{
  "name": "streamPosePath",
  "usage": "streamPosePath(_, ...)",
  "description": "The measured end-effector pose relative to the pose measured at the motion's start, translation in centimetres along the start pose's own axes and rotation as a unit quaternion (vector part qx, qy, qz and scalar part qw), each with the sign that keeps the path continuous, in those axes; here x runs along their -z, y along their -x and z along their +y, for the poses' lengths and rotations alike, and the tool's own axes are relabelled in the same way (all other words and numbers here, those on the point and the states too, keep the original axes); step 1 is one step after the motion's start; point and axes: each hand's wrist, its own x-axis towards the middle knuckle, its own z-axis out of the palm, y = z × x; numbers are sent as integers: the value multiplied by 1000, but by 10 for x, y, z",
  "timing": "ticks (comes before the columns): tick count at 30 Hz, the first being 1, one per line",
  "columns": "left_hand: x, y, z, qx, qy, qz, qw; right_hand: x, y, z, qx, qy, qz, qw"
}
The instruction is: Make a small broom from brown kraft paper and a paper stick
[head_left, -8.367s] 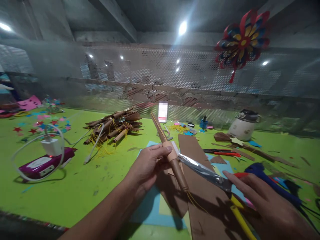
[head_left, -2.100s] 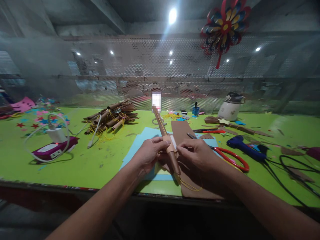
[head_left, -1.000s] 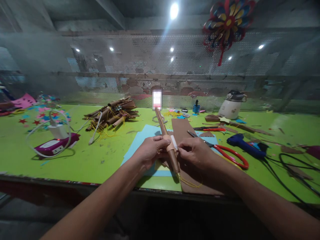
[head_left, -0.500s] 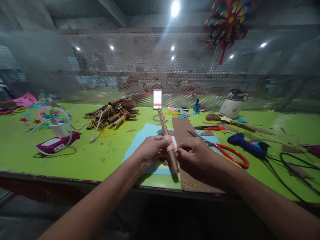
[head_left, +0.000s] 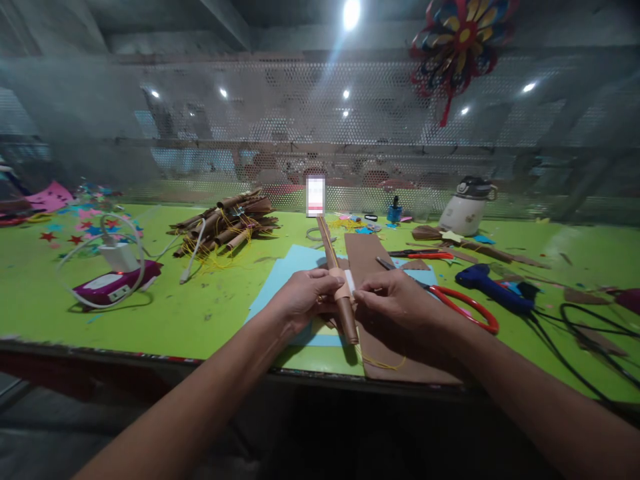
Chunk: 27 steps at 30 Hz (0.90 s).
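Here, head view: left hand (head_left: 305, 301) clenched round brown paper roll (head_left: 340, 293), held just above blue sheet (head_left: 280, 280) near table's (head_left: 200, 320) front edge. Right hand (head_left: 395, 307) pinches white tape strip (head_left: 349, 283) on roll's pale band. Red scissors (head_left: 460, 308) & blue glue gun (head_left: 493, 290) lie to the right; pile of rolls (head_left: 225, 223) back left.

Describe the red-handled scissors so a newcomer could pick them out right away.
On the green table, look just right of the right hand. The scissors lie open there beside the blue glue gun, with large red loop handles.
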Motion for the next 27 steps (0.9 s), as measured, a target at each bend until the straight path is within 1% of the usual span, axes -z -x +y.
streamPosePath(4,0,0,-1,0,-12,-3,1000,0,0,1,-33,-51,-18,998)
streamPosePath(8,1,-1,-2,0,-3,-4,1000,0,-1,3,-26,-54,-10,998)
streamPosePath(11,0,-1,-1,-2,-10,-1,1000,-1,-1,4,-30,-66,-16,997)
streamPosePath(15,-2,2,-2,-3,-6,-1,1000,-3,-2,4,-40,-31,-1,999)
streamPosePath(18,-4,4,-1,-12,-3,4,1000,-5,-3,6,-21,14,31,999)
streamPosePath(20,-4,4,-1,-16,-2,9,1000,-6,-3,7,-3,23,46,999)
streamPosePath(23,-4,4,-1,-14,-3,8,1000,-5,-3,6,3,0,40,999)
streamPosePath(27,-4,4,-2,-20,0,4,1000,-4,-2,4,-8,-32,29,999)
